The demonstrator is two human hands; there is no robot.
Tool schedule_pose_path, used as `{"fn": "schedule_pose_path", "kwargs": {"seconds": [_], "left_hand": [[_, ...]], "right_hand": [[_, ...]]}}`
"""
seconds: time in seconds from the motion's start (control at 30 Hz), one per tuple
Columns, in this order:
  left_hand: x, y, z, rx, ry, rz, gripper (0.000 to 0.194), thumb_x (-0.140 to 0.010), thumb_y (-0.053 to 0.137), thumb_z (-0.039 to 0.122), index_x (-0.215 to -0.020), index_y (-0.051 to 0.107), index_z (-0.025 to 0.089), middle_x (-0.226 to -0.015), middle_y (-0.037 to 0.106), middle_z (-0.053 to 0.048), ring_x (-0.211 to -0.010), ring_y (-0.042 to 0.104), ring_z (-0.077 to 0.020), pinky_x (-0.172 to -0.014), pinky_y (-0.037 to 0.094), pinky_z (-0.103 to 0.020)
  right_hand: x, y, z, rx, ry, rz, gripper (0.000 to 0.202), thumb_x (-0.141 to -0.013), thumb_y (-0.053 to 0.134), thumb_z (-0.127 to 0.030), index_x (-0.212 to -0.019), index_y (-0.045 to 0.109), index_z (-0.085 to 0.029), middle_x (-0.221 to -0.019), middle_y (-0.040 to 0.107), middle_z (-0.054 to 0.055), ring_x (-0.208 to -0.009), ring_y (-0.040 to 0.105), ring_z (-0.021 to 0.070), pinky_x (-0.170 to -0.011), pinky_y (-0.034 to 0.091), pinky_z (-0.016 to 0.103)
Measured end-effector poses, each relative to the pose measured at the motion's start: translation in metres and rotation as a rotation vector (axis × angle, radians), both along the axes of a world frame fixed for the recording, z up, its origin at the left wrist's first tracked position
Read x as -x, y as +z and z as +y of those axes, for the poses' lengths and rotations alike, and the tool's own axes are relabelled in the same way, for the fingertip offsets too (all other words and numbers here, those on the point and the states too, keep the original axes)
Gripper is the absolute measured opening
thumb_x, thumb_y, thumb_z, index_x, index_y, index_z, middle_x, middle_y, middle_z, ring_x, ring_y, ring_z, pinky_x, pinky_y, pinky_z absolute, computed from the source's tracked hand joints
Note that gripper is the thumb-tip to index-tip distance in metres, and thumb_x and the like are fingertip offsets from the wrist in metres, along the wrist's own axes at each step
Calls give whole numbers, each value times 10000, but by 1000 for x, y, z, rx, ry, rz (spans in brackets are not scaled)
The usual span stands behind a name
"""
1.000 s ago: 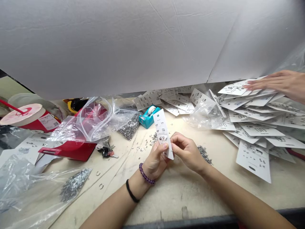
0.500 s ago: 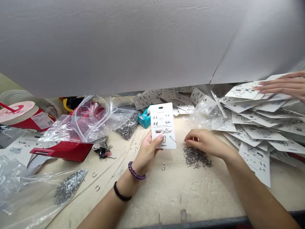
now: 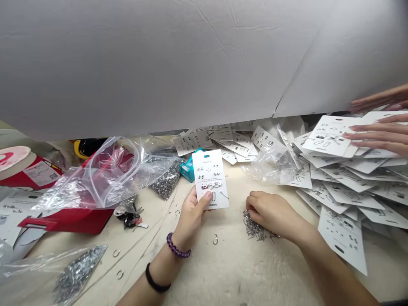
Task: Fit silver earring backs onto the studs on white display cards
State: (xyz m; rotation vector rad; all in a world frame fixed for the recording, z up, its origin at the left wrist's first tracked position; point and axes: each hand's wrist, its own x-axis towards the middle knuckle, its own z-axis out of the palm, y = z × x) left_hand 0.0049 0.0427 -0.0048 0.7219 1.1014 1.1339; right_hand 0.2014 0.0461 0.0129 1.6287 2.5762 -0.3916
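Note:
My left hand (image 3: 194, 212) grips a white earring card (image 3: 209, 170) by its lower left edge, thumb on the front. Studs, hoops and a small chain show on the card, which is held upright above the table. My right hand (image 3: 270, 212) rests on a pile of small silver metal pieces (image 3: 256, 229), its fingers curled together at the pile's upper left side. Whatever those fingertips pinch is hidden. A loose silver hoop (image 3: 215, 239) lies on the table between my hands.
Another person's hand (image 3: 382, 134) rests on a tall, loose stack of earring cards (image 3: 347, 187) at right. Behind my card stand a teal tape dispenser (image 3: 188, 169) and more cards. Plastic bags (image 3: 117, 174), keys (image 3: 130, 216) and a red cup (image 3: 35, 170) crowd the left.
My right hand has lowered onto the metal pieces and its fingers have curled in. The view has shifted slightly. At right, the other person's second hand has appeared near the stack.

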Motion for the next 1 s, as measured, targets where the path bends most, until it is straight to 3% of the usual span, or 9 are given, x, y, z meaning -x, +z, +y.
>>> {"fn": "schedule_pose_path", "kwargs": {"seconds": [0.33, 0.77, 0.87, 1.0], "left_hand": [[1, -4, 0, 46, -10, -79, 377, -752, 600, 319, -1100, 549, 182, -1093, 634, -76, -912, 603, -185, -809, 462, -287], [0, -12, -3, -26, -15, -29, 337, -759, 579, 302, -1072, 562, 177, -1087, 631, -63, -945, 579, -197, -843, 437, -315], [1, -13, -4, -26, -21, -4, 349, -764, 566, 307, -1091, 554, 187, -1087, 626, -63, -928, 580, -199, -792, 457, -309], [0, -11, -6, -52, -123, -9, 369, -785, 516, 288, -1143, 526, 200, -1139, 592, -72, -925, 570, -210, -678, 495, -299]], "right_hand": [[7, 6, 2, 18, -125, 250, 121, -789, 419, -132, -727, 503, -192, -698, 579, -26, -598, 517, 106, -511, 321, 217], [6, -4, 1, -62, -124, 423, 96, -749, 473, -132, -736, 540, -199, -729, 596, -12, -596, 502, 112, -556, 357, 238], [5, -1, 1, -54, -161, 494, 99, -751, 485, -137, -766, 555, -205, -751, 603, -18, -602, 505, 107, -562, 369, 240], [4, 3, -1, -61, -165, 570, 90, -766, 494, -159, -796, 568, -201, -777, 609, -9, -606, 502, 106, -541, 378, 242]]}}
